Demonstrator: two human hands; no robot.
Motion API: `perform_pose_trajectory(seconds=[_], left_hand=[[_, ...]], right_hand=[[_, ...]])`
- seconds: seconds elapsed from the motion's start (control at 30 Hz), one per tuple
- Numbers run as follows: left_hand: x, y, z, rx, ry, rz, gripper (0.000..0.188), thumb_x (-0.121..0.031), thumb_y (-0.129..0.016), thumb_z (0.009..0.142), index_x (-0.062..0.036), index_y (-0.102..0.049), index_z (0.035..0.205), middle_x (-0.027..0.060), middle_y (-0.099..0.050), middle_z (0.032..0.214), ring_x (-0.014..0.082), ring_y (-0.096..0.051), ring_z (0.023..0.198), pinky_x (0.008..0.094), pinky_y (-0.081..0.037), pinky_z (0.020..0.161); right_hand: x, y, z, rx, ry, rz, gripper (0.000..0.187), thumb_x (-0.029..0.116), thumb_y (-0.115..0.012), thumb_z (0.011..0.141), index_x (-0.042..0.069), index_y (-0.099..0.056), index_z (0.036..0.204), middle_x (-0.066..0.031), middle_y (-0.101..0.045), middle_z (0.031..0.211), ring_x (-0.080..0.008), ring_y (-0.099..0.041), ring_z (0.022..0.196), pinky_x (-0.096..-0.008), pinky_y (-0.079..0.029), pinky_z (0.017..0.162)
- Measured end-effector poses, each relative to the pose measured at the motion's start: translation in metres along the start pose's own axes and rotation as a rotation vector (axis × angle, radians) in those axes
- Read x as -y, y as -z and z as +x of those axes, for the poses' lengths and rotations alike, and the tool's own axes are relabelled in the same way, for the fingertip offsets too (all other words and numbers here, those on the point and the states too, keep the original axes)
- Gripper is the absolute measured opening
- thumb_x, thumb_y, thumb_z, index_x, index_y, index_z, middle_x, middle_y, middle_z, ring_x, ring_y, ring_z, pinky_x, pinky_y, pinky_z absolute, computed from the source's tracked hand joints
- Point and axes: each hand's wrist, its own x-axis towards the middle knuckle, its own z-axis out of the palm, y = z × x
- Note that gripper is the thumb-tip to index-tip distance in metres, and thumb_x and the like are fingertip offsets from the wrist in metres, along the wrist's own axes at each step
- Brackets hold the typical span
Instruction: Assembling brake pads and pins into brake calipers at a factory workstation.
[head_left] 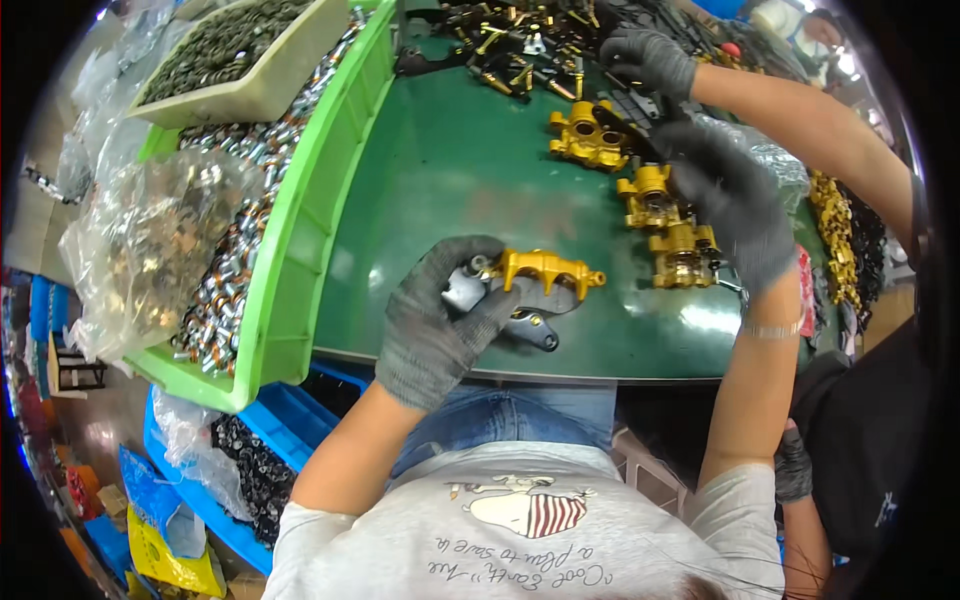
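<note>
My left hand (pixel 435 315), in a grey knit glove, is closed around a yellow brake caliper (pixel 545 268) above the green tabletop. Dark grey brake pads (pixel 540 295) sit along the caliper's near side, and a black bracket (pixel 535 330) with a bolt shows below them. My right hand (pixel 730 195), gloved too, is over the right side of the table, smeared by motion; its fingers are unclear. Beside it lie more yellow calipers (pixel 652 198), one of them (pixel 588 137) farther back. A dark flat piece (pixel 625 130) shows near its fingertips; whether they touch it I cannot tell.
A green bin (pixel 300 250) of small metal sleeves stands left, bearing a cream tray (pixel 210 100) of small dark parts and a plastic bag (pixel 150 260). Bolts and black brackets (pixel 520 50) are heaped at the back. A co-worker's gloved hand (pixel 650 62) reaches in from the right.
</note>
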Motion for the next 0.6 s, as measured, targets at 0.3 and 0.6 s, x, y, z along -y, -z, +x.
perform_pose_trajectory(seconds=[0.3, 0.6], left_hand=[[-0.006, -0.002, -0.004, -0.061, -0.189, 0.294, 0.032, -0.012, -0.07, 0.073, -0.0046, -0.059, 0.102, 0.0126, -0.06, 0.092, 0.0264, -0.06, 0.088, 0.0352, -0.048, 0.079], [0.001, -0.001, 0.005, 0.022, -0.231, 0.175, 0.034, -0.006, -0.068, 0.071, -0.004, -0.057, 0.104, 0.0144, -0.058, 0.099, 0.0281, -0.058, 0.093, 0.0364, -0.047, 0.083]], right_hand=[[-0.104, 0.04, 0.14, 0.278, -0.253, -0.937, 0.033, 0.019, -0.066, 0.08, 0.006, -0.062, 0.11, -0.0156, -0.064, 0.1, -0.0289, -0.061, 0.092, -0.0363, -0.047, 0.081], [-0.106, 0.007, 0.169, 0.379, -0.17, -1.008, 0.04, 0.027, -0.067, 0.08, 0.008, -0.061, 0.114, -0.0152, -0.062, 0.109, -0.0281, -0.06, 0.097, -0.0367, -0.047, 0.086]])
